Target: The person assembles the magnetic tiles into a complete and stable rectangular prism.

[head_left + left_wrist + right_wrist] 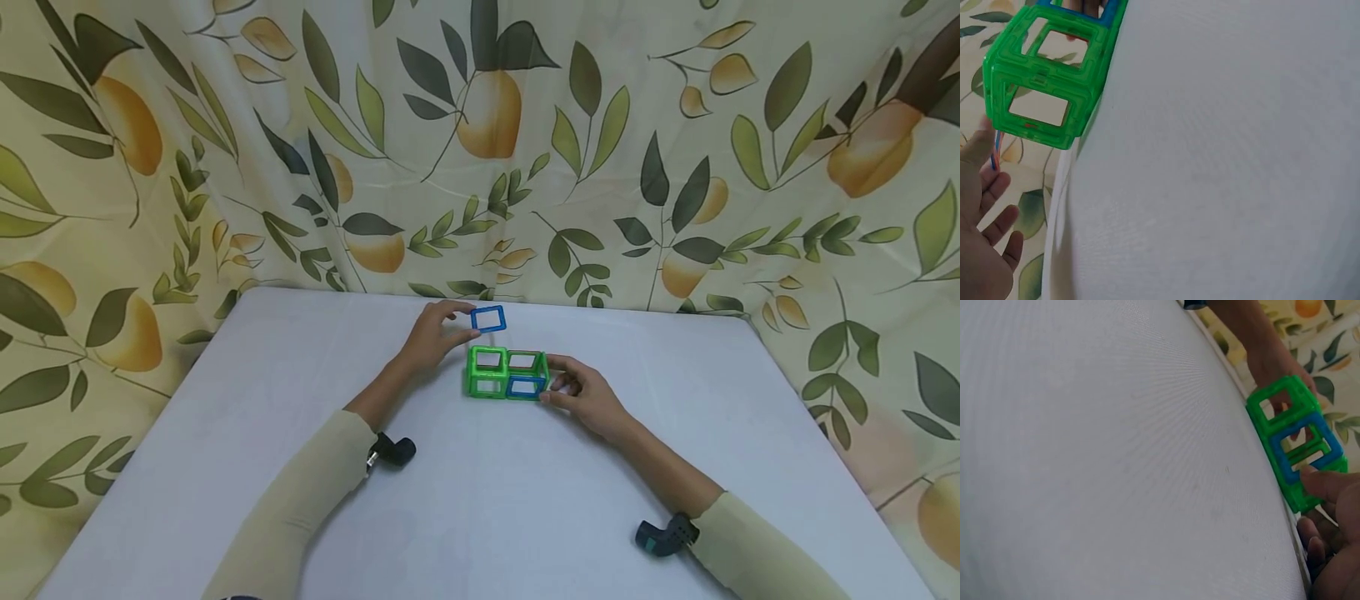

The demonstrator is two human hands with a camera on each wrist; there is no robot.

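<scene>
In the head view, my left hand [431, 340] pinches a blue square magnetic tile [503, 318] by its left side, above and behind a green block of joined magnetic tiles [507, 373]. The block lies on the table, two open squares wide, with a blue tile [526, 395] at its front right. My right hand [592, 402] grips the block's right end, thumb in front and fingers behind. In the left wrist view, a thin blue-and-orange edge [997, 153] shows at my left fingers. In the right wrist view, my right thumb [1319, 481] presses on the block's blue tile.
A white cloth covers the table [465, 500]. Behind it hangs a curtain [420, 108] patterned with fruit and leaves, close to the table's far edge. Dark devices [393, 450] are worn at both wrists.
</scene>
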